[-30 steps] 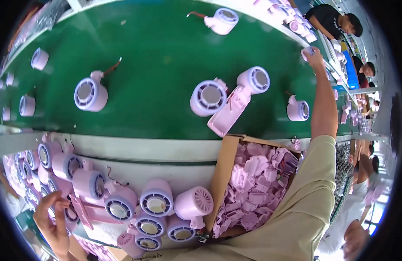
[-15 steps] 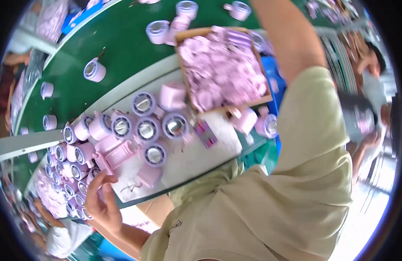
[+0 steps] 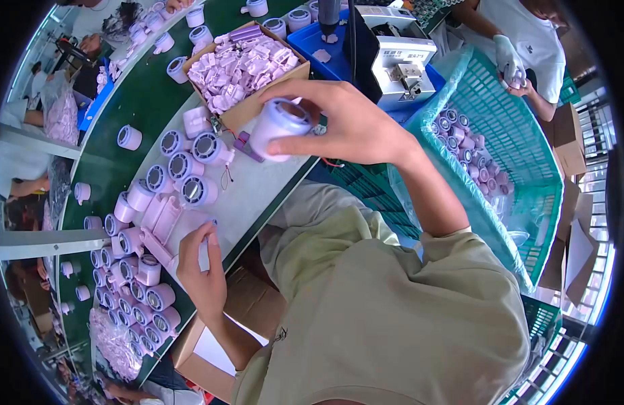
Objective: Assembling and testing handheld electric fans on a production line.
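My right hand (image 3: 362,125) grips a pink cylindrical housing (image 3: 277,128) with a lavender ring on its end, held above the white work surface (image 3: 258,185). Thumb and fingers wrap its two sides. My left hand (image 3: 202,277) is low over the table edge, fingers loosely curled with a gap to the thumb. Its fingertips are beside a pink cylinder (image 3: 192,221) lying on its side; whether they touch it I cannot tell. Beyond is a pink cradle-shaped fixture (image 3: 160,219). Several similar housings (image 3: 180,165) stand with their ringed ends up. A small purple part (image 3: 246,145) with wires lies behind the held housing.
A cardboard box (image 3: 244,111) of small pink parts stands at the back. To the right, a green basket (image 3: 528,145) lined with plastic holds more housings. A metal machine (image 3: 406,57) sits in a blue tray (image 3: 312,50). Packed housings (image 3: 140,307) crowd the left; co-workers sit around.
The view has swung right, bringing in the basket and machine. My right hand, out of sight before, is now in view holding a housing. My left hand has come nearer the lying cylinder.
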`<action>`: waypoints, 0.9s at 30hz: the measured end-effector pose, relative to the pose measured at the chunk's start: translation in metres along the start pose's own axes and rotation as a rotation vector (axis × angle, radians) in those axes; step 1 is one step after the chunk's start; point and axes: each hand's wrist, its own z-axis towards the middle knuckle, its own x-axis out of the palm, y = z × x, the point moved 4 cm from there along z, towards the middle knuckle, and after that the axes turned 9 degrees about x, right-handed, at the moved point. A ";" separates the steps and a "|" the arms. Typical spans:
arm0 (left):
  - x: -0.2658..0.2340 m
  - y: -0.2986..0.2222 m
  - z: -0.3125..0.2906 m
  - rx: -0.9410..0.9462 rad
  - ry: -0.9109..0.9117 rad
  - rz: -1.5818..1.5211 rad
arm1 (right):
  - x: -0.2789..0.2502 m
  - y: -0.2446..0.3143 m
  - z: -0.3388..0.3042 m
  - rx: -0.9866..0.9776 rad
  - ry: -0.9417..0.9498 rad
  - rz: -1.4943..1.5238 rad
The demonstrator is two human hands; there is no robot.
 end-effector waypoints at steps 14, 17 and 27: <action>-0.005 0.009 -0.005 -0.059 -0.196 -0.103 | -0.019 -0.168 0.145 0.599 -0.366 -1.021; -0.010 0.019 -0.001 -0.087 -0.201 -0.119 | -0.036 -0.203 0.149 0.642 -0.235 -0.988; -0.008 0.036 0.012 -0.009 -0.073 0.063 | -0.034 -0.209 0.130 0.466 -0.363 -0.771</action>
